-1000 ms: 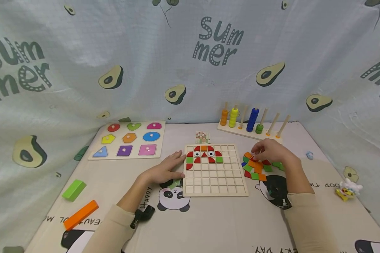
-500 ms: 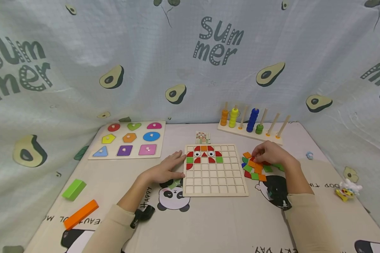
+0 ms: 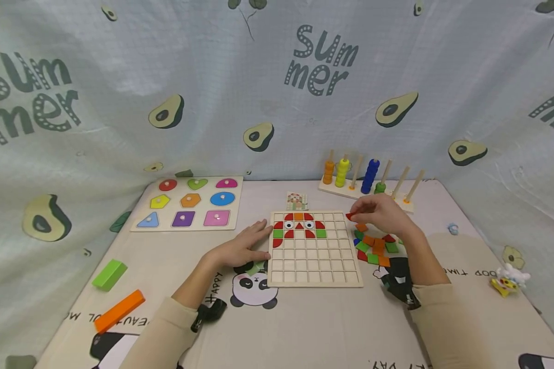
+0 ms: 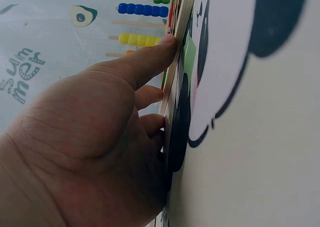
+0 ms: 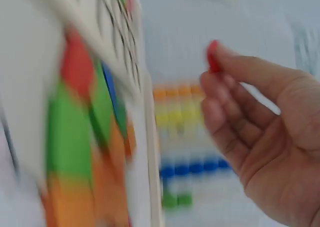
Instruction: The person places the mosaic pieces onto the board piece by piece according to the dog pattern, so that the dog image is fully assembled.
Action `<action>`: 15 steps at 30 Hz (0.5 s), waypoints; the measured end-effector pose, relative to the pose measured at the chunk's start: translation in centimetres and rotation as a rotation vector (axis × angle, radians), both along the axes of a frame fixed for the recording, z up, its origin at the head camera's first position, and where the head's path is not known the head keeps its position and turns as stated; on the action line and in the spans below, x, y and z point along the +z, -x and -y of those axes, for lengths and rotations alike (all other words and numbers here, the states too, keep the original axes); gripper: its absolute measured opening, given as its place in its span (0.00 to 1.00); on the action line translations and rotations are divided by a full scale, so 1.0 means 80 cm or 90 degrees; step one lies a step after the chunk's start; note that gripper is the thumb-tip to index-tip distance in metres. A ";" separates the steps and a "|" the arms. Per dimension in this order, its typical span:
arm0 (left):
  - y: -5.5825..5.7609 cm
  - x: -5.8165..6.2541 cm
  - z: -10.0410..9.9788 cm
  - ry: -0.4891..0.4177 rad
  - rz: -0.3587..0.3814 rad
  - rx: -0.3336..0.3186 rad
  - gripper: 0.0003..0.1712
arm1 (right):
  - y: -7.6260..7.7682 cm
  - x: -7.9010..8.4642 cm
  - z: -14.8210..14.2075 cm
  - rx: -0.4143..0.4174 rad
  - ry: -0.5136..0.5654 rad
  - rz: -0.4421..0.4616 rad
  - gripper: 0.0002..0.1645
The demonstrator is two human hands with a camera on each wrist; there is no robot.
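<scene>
My right hand (image 3: 380,212) pinches a red tile (image 5: 213,56) between thumb and fingertips, close over the right edge of a wooden grid board (image 3: 314,261). Red, green, orange and eye-patterned tiles fill cells in the board's upper left; a lone red quarter-round tile (image 3: 277,242) sits at its left side. With fingers spread, my left hand (image 3: 244,245) lies against the board's left edge; in the left wrist view its thumb (image 4: 155,62) touches that edge. A loose heap of coloured tiles (image 3: 377,247) lies right of the board, below my right hand.
A pattern card (image 3: 297,201) lies behind the board. A peg stand with coloured beads (image 3: 341,190) is at the back right, a shape puzzle (image 3: 186,205) at the back left. Green (image 3: 110,275) and orange blocks (image 3: 119,311) lie left; a small toy figure (image 3: 509,279) stands right.
My right hand has lifted from the tile heap and moved left toward the board with a red tile. My left hand stays at the board's edge.
</scene>
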State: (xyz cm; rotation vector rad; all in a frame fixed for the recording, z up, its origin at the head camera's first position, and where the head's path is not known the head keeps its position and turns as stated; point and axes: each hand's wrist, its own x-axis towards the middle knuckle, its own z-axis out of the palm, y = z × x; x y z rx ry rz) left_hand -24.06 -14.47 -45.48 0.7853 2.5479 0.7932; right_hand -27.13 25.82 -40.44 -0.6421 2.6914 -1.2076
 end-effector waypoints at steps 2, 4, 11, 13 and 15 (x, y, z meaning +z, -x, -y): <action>0.000 0.000 0.000 -0.001 0.003 0.001 0.46 | -0.001 0.003 0.034 0.038 0.009 -0.010 0.05; 0.001 -0.002 0.000 0.001 0.000 0.001 0.46 | -0.001 0.002 0.068 0.081 0.008 -0.005 0.05; 0.002 -0.002 0.000 -0.006 0.011 0.003 0.46 | -0.005 -0.012 0.164 0.185 -0.075 -0.022 0.05; 0.003 -0.002 0.000 -0.007 0.009 0.001 0.46 | -0.006 -0.015 0.180 0.189 -0.112 -0.033 0.05; 0.004 -0.002 0.000 -0.006 0.006 -0.003 0.46 | -0.007 -0.018 0.190 0.187 -0.144 -0.047 0.05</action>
